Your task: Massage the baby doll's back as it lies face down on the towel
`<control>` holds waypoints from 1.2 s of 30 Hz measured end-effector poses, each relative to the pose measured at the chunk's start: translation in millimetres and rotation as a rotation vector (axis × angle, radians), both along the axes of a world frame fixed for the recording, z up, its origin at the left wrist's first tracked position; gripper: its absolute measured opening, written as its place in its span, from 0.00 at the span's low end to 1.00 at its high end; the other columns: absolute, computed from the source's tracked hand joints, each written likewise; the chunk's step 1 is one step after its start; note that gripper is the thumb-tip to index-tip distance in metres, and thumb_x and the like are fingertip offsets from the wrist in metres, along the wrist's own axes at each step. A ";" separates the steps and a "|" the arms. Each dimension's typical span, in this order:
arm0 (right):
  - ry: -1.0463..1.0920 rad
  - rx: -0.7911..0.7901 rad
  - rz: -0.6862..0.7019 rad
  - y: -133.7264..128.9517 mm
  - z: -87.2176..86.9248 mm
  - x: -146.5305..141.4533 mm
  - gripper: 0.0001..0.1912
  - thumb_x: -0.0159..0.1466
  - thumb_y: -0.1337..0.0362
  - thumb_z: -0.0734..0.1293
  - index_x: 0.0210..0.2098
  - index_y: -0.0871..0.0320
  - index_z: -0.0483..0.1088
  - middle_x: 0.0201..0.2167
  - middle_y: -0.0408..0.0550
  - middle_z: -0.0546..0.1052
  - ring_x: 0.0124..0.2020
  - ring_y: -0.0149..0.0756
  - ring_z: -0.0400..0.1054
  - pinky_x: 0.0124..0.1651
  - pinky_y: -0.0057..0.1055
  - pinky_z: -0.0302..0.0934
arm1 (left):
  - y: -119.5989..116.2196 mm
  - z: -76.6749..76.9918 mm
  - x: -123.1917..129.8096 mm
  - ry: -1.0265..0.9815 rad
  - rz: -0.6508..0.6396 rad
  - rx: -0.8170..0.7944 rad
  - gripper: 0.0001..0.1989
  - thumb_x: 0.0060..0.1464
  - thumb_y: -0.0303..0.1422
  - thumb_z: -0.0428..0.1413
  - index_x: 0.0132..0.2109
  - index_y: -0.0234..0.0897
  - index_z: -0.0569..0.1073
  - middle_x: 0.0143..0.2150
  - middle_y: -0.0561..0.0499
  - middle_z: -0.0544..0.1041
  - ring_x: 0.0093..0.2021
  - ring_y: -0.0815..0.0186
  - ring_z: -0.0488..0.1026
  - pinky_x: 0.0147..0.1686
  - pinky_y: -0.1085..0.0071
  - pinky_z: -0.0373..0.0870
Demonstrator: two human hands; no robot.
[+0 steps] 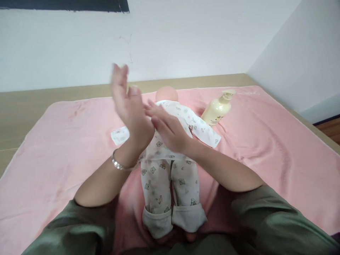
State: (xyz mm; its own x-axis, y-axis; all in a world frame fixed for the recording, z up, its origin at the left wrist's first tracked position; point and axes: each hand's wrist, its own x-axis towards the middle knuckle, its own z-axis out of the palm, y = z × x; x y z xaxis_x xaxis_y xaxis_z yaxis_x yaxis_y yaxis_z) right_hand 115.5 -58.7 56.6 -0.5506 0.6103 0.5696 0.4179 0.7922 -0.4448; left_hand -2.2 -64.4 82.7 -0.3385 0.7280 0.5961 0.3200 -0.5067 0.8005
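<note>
My left hand [134, 109] is raised with its fingers pointing up, stretched out and slightly blurred. A silver bracelet [118, 162] circles that wrist. Against the heel of its palm lies my right hand [170, 129], fingers extended and flat. No object shows in either hand. Beneath them, a bald baby doll [160, 145] lies on its back or front, which I cannot tell, in a white printed top and trousers with turned-up cuffs. My hands partly hide its upper body. Right of the doll, a cream pump bottle [216, 111] leans at a tilt beside its sleeve.
A pink blanket [255, 148] with soft folds covers most of the wooden surface [202, 82]. White walls [186, 39] rise behind and at the right. My green-sleeved arms come in from both lower corners.
</note>
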 end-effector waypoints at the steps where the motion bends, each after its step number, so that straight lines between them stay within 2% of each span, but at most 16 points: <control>1: -0.062 -0.065 -0.182 13.2 -4.5 0.9 0.28 0.81 0.57 0.47 0.64 0.56 0.73 0.69 0.51 0.73 0.77 0.47 0.59 0.83 0.57 0.47 | 20.8 -13.0 4.0 -0.059 0.018 0.054 0.22 0.77 0.40 0.39 0.69 0.45 0.66 0.75 0.55 0.66 0.79 0.55 0.57 0.77 0.50 0.61; 3: -0.252 -0.110 -0.373 33.2 -13.0 3.4 0.22 0.76 0.65 0.56 0.62 0.61 0.75 0.70 0.57 0.71 0.77 0.59 0.56 0.81 0.67 0.44 | 55.2 -39.1 11.8 -0.103 0.011 -0.046 0.17 0.70 0.31 0.48 0.61 0.34 0.73 0.65 0.43 0.77 0.70 0.54 0.71 0.72 0.54 0.68; 5: -0.353 -0.094 -0.425 44.2 -20.2 6.1 0.27 0.72 0.71 0.59 0.68 0.64 0.69 0.74 0.58 0.66 0.79 0.64 0.50 0.80 0.69 0.43 | 75.4 -59.8 16.8 -0.053 -0.045 -0.152 0.15 0.66 0.26 0.50 0.55 0.33 0.77 0.61 0.41 0.80 0.66 0.54 0.74 0.70 0.56 0.70; 7: -0.357 -0.070 -0.425 49.7 -25.7 9.3 0.30 0.71 0.72 0.57 0.72 0.63 0.65 0.76 0.55 0.62 0.80 0.62 0.48 0.79 0.68 0.44 | 82.8 -72.8 17.8 -0.011 -0.098 -0.208 0.15 0.64 0.25 0.49 0.50 0.34 0.79 0.57 0.42 0.82 0.61 0.54 0.77 0.67 0.58 0.73; 10: -0.345 -0.046 -0.378 56.7 -30.1 15.5 0.29 0.72 0.69 0.55 0.70 0.61 0.67 0.76 0.53 0.63 0.79 0.58 0.50 0.80 0.67 0.43 | 83.5 -81.8 15.0 0.076 -0.090 -0.204 0.15 0.66 0.29 0.48 0.51 0.38 0.78 0.57 0.43 0.82 0.61 0.53 0.77 0.67 0.55 0.72; 13: -0.384 -0.016 -0.289 66.7 -31.1 21.9 0.29 0.73 0.67 0.55 0.70 0.62 0.67 0.76 0.54 0.63 0.80 0.56 0.49 0.81 0.65 0.43 | 83.7 -87.6 12.8 0.142 0.036 -0.219 0.14 0.66 0.32 0.50 0.51 0.37 0.77 0.57 0.39 0.81 0.64 0.47 0.75 0.69 0.48 0.66; 17: -0.441 0.006 -0.185 78.4 -29.7 27.9 0.29 0.72 0.67 0.57 0.70 0.63 0.68 0.77 0.55 0.62 0.80 0.54 0.50 0.81 0.63 0.44 | 79.9 -95.9 13.0 0.234 0.100 -0.229 0.15 0.69 0.35 0.44 0.35 0.42 0.72 0.41 0.40 0.82 0.48 0.50 0.79 0.57 0.51 0.73; 19: -0.446 0.012 -0.129 81.8 -29.3 30.9 0.28 0.72 0.67 0.57 0.69 0.63 0.69 0.76 0.54 0.62 0.80 0.52 0.51 0.81 0.60 0.45 | 74.3 -100.3 12.2 0.269 0.105 -0.213 0.19 0.70 0.36 0.41 0.32 0.43 0.69 0.37 0.41 0.81 0.42 0.52 0.78 0.53 0.53 0.74; 21: -0.418 0.017 -0.075 82.9 -30.1 34.3 0.27 0.73 0.65 0.58 0.68 0.64 0.70 0.75 0.54 0.64 0.79 0.50 0.54 0.82 0.55 0.47 | 68.0 -105.3 10.1 0.285 0.084 -0.166 0.20 0.71 0.37 0.39 0.35 0.42 0.72 0.39 0.40 0.81 0.45 0.51 0.78 0.55 0.51 0.73; 23: -0.367 0.020 -0.053 81.1 -32.6 37.1 0.27 0.73 0.64 0.58 0.67 0.64 0.72 0.74 0.53 0.67 0.78 0.47 0.56 0.82 0.50 0.49 | 62.7 -110.6 7.5 0.276 0.041 -0.118 0.22 0.71 0.37 0.38 0.46 0.40 0.76 0.50 0.38 0.82 0.55 0.49 0.77 0.63 0.47 0.69; 25: -0.305 0.018 -0.128 75.6 -35.7 37.8 0.26 0.73 0.64 0.59 0.66 0.63 0.73 0.73 0.53 0.68 0.77 0.46 0.57 0.81 0.48 0.51 | 59.3 -115.0 5.3 0.252 0.007 -0.119 0.23 0.70 0.37 0.40 0.57 0.37 0.77 0.63 0.37 0.79 0.67 0.48 0.72 0.73 0.44 0.61; 27: -0.263 -0.011 -0.292 65.7 -37.8 35.9 0.27 0.73 0.63 0.59 0.67 0.65 0.71 0.74 0.57 0.66 0.78 0.50 0.56 0.81 0.54 0.49 | 57.5 -117.2 3.8 0.236 -0.006 -0.153 0.24 0.68 0.36 0.44 0.62 0.36 0.75 0.70 0.39 0.74 0.74 0.49 0.65 0.77 0.44 0.55; 29: -0.280 -0.061 -0.429 52.0 -37.7 31.8 0.30 0.74 0.61 0.59 0.72 0.68 0.65 0.76 0.63 0.60 0.79 0.58 0.52 0.81 0.64 0.44 | 56.2 -117.1 3.1 0.234 -0.018 -0.170 0.24 0.65 0.35 0.47 0.63 0.36 0.76 0.70 0.39 0.74 0.75 0.48 0.64 0.77 0.44 0.55; 32: -0.375 -0.098 -0.468 30.4 -34.4 24.5 0.33 0.75 0.59 0.60 0.75 0.67 0.59 0.79 0.67 0.52 0.80 0.68 0.45 0.78 0.75 0.40 | 54.1 -113.7 2.1 0.228 -0.026 -0.163 0.24 0.64 0.35 0.48 0.62 0.35 0.77 0.68 0.39 0.75 0.74 0.48 0.66 0.77 0.44 0.57; 34: -0.416 -0.053 -0.428 22.5 -32.0 21.6 0.32 0.74 0.62 0.59 0.75 0.67 0.60 0.79 0.65 0.54 0.80 0.70 0.44 0.78 0.73 0.41 | 53.0 -110.8 1.3 0.229 -0.029 -0.157 0.24 0.64 0.35 0.47 0.62 0.36 0.76 0.68 0.39 0.75 0.74 0.48 0.66 0.77 0.43 0.58; 36: -0.437 0.007 -0.324 24.9 -30.1 22.9 0.31 0.74 0.66 0.57 0.74 0.66 0.62 0.77 0.61 0.59 0.80 0.65 0.46 0.80 0.66 0.42 | 52.7 -108.2 0.7 0.251 -0.051 -0.138 0.23 0.65 0.35 0.46 0.59 0.36 0.77 0.66 0.39 0.77 0.71 0.49 0.69 0.76 0.43 0.60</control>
State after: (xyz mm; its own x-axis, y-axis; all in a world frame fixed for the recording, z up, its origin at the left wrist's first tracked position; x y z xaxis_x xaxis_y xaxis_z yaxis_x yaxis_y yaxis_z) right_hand 138.4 -33.8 26.4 -0.5213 0.7853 0.3341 0.7862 0.5942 -0.1699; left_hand -1.5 -11.7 -25.6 -0.1535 0.8202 0.5510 0.4939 -0.4193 0.7618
